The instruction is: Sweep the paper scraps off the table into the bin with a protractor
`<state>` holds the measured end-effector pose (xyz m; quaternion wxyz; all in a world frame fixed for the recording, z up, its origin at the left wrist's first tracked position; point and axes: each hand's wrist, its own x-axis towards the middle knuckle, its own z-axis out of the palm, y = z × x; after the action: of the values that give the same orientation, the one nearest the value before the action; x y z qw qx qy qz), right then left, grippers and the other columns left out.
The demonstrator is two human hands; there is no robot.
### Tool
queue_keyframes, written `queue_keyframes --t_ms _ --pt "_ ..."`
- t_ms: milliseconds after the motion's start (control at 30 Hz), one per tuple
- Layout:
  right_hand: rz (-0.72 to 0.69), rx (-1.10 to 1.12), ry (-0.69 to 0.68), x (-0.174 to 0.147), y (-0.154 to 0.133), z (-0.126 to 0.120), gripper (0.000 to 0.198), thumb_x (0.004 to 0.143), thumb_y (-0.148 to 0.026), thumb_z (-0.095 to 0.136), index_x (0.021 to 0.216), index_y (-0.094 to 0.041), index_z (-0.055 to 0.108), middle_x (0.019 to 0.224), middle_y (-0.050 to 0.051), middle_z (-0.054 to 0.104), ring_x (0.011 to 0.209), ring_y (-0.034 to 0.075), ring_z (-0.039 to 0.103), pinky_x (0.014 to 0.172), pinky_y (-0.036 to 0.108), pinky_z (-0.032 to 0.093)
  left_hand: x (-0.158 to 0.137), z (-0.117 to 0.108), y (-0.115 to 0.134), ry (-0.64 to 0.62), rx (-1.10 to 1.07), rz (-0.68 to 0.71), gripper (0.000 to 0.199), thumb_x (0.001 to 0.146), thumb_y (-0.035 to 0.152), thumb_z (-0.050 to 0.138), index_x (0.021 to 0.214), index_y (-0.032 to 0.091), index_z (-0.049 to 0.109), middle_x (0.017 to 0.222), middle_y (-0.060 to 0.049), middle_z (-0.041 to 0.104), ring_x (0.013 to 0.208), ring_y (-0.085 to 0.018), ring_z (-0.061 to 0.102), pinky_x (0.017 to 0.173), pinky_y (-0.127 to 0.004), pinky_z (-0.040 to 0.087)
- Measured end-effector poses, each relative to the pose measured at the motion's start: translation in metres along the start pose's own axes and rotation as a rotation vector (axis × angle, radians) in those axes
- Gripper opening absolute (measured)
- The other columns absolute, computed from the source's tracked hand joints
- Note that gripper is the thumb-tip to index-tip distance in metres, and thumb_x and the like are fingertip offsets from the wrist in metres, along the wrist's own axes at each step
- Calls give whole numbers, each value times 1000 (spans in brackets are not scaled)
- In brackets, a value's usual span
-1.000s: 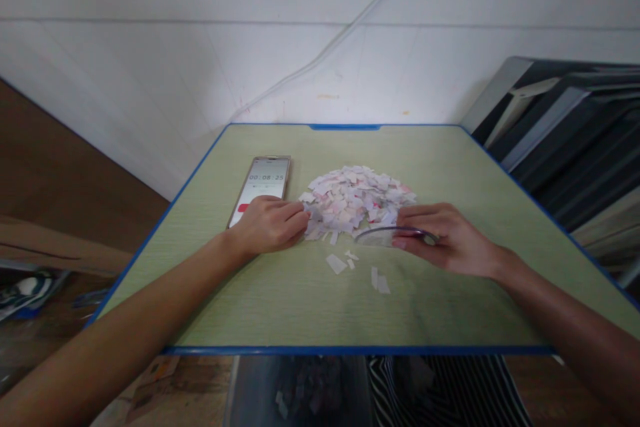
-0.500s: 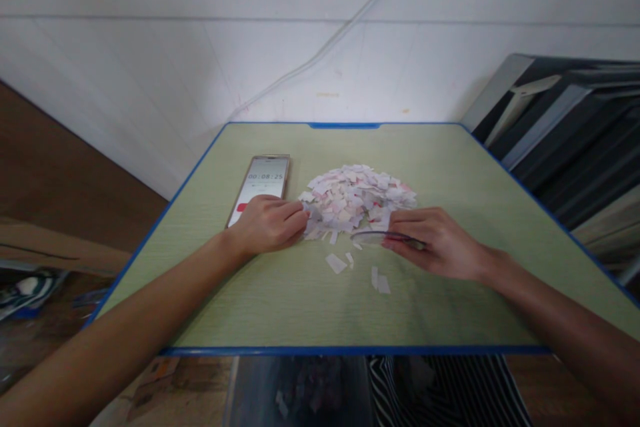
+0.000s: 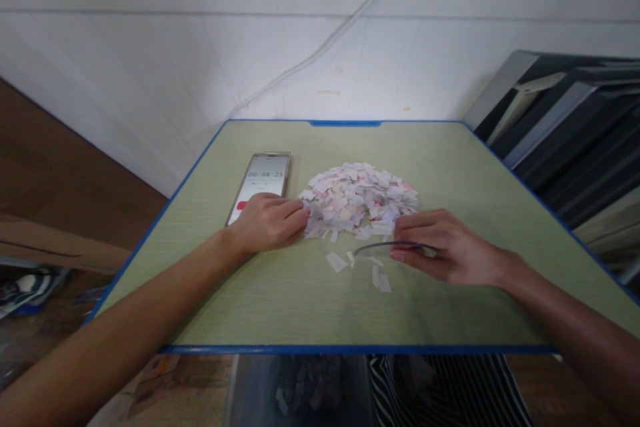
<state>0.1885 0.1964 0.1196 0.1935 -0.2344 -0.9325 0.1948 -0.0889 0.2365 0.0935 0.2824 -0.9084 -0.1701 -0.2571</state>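
A heap of small torn paper scraps (image 3: 353, 197), mostly white with some pink, lies in the middle of the pale green table (image 3: 280, 300). My left hand (image 3: 273, 220) rests at the heap's left edge with its fingers curled together; what they hold, if anything, is hidden. On the right, my right hand (image 3: 443, 247) grips a thin dark-rimmed clear disc (image 3: 373, 247), seen almost edge-on, near the front of the heap. Several loose paper scraps (image 3: 337, 262) are scattered on the table before it. Beside my left hand lies a phone (image 3: 267, 167) with a running time display.
Blue edging (image 3: 350, 349) runs around the table. Dark flat panels (image 3: 575, 113) lean at the right. A white wall (image 3: 320, 67) with a cable (image 3: 320, 52) rises behind. Below the front edge stands a see-through bin (image 3: 305, 393) with paper bits inside.
My right hand has moved slightly right and toward me with the disc, which now looks thinner from its edge. My left hand stays in place at the heap.
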Motion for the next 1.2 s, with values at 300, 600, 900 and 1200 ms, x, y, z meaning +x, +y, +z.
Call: queue_keyframes --t_ms 300,600,900,1200 --pt "-9 19 -45 0 0 3 24 87 -21 44 65 -15 52 59 0 48 56 9 43 52 23 28 0 0 0 2 13 -3 29 83 11 37 55 18 42 48 4 46 37 -8 37 36 -23 27" --pt "-17 33 -43 1 -1 2 26 86 -19 45 60 -15 49 57 0 45 54 8 41 50 23 26 0 1 0 9 -9 -4 30 83 12 39 54 18 42 48 4 46 37 -8 37 36 -23 27" --pt "-42 18 -54 -3 -2 -3 27 85 -17 47 58 -16 46 54 -2 42 52 8 39 49 24 24 -1 0 0 13 4 0 30 84 13 38 55 18 44 49 4 50 37 -8 38 36 -23 28" --pt "22 63 -113 9 -7 13 21 89 -21 42 74 -14 54 67 2 52 61 9 46 54 22 30 0 2 0 22 10 7 30 83 13 38 55 17 45 49 4 49 37 -8 38 36 -23 27"
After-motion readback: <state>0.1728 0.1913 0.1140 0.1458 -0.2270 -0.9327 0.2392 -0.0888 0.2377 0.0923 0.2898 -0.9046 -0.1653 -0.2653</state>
